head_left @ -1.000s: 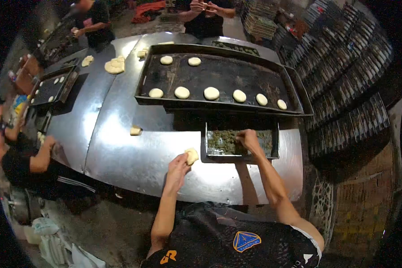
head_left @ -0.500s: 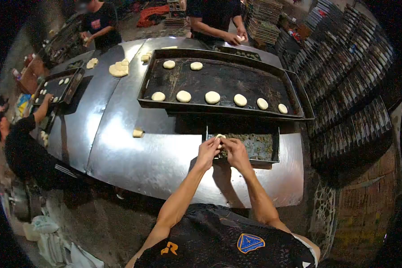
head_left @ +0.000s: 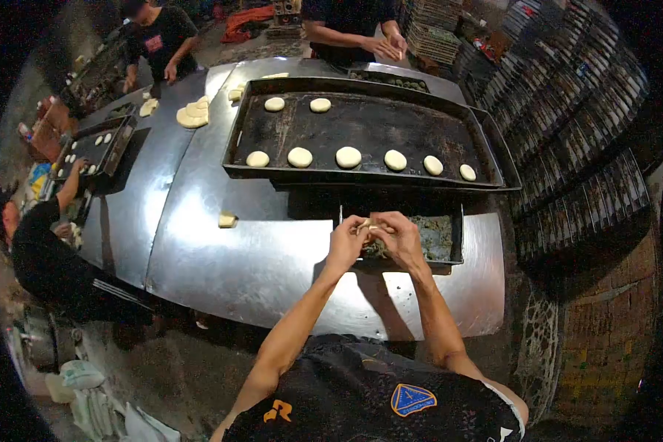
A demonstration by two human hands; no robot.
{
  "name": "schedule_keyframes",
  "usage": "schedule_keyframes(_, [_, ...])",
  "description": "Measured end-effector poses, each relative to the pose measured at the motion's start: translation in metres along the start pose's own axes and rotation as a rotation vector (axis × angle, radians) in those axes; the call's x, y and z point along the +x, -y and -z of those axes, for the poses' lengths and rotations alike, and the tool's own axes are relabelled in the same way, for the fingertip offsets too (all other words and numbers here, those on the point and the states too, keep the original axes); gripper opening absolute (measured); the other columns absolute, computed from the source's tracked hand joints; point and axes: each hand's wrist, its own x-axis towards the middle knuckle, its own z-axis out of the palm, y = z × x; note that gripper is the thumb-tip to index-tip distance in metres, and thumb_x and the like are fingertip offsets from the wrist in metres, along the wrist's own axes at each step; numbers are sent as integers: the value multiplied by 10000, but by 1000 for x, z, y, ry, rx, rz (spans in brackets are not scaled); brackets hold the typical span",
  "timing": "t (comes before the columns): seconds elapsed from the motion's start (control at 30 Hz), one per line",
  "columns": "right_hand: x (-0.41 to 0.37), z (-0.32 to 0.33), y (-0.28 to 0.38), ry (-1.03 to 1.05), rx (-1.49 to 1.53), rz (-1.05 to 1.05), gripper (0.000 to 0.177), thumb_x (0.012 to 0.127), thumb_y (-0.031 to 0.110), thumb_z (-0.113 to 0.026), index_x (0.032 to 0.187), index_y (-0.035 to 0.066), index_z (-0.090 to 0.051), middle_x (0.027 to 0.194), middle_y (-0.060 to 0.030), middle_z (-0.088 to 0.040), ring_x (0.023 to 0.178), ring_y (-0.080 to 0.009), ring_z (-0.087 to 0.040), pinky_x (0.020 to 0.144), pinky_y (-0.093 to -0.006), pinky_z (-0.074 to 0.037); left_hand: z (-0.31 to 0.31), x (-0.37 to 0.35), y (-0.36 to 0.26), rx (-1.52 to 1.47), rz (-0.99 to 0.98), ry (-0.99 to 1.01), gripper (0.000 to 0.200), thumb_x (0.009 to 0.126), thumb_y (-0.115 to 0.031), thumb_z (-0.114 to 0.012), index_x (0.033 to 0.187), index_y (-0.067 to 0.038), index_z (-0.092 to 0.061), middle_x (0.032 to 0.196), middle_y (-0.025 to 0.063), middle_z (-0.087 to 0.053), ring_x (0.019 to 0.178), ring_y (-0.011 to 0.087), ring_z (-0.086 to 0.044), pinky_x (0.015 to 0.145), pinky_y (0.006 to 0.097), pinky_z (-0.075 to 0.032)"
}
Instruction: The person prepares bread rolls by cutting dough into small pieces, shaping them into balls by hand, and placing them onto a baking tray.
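Both my left hand (head_left: 345,243) and my right hand (head_left: 401,239) are closed around a small piece of pale dough (head_left: 370,227), pinching it from either side. Most of the dough is hidden by my fingers. They hold it over a dark metal tray of greenish-brown filling (head_left: 433,234). Just behind stands a large black baking tray (head_left: 368,132) with several round, flat dough pieces on it, most in a row along its near side. A small dough lump (head_left: 227,219) lies on the metal table to the left of my hands.
A bigger dough mass (head_left: 194,114) sits on the metal table (head_left: 236,258) at the back left. Co-workers stand at the far side (head_left: 353,33), far left (head_left: 162,44) and left (head_left: 44,236). Stacked trays (head_left: 582,125) rise on the right.
My right hand has turned and risen slightly, its fingers now over the top of the dough. My left hand stays on the dough. The co-worker at far left has lowered their hands toward the table.
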Motion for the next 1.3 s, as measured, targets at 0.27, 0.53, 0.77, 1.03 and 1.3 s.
schedule_keyframes(0.27, [-4, -10, -28, 9, 13, -141, 163, 799, 106, -707, 927, 5, -702, 914, -106, -678, 818, -229, -656, 751, -319, -517, 20, -23, 13, -706, 284, 186, 478, 959, -149, -535, 1387, 1, -385, 1227, 144, -561, 1116, 195, -580, 852, 287, -504])
schedule_keyframes(0.53, [6, -32, 29, 165, 212, -179, 228, 803, 124, -714, 1020, 53, -702, 1000, -123, -651, 880, -204, -639, 799, -319, -499, 52, -32, 12, -1100, 392, 148, 434, 962, -303, -532, 1294, -34, -455, 1167, 78, -526, 1009, 143, -564, 903, 247, -483])
schedule_keyframes(0.77, [11, -78, 62, 9, -8, 131, 206, 771, 114, -728, 959, 35, -697, 865, -118, -628, 748, -252, -617, 709, -329, -507, 69, -43, 1, -931, 215, -174, 220, 959, -247, -553, 1079, -67, -516, 1042, 81, -576, 956, 133, -574, 878, 301, -456])
schedule_keyframes(1.03, [13, -108, 82, 165, 162, 136, 149, 798, 69, -709, 926, -4, -688, 854, -116, -614, 770, -202, -631, 697, -325, -527, 103, -64, -3, -991, 123, -253, 247, 973, -244, -523, 1102, -34, -502, 1057, 95, -609, 970, 173, -587, 888, 325, -453])
schedule_keyframes(1.3, [-14, -154, 51, 268, -19, 197, 89, 788, 60, -660, 819, -22, -669, 816, -151, -589, 794, -277, -584, 658, -384, -472, 135, -97, 28, -658, 122, -358, 344, 923, -248, -620, 1174, -28, -540, 997, 68, -579, 913, 142, -549, 895, 314, -431])
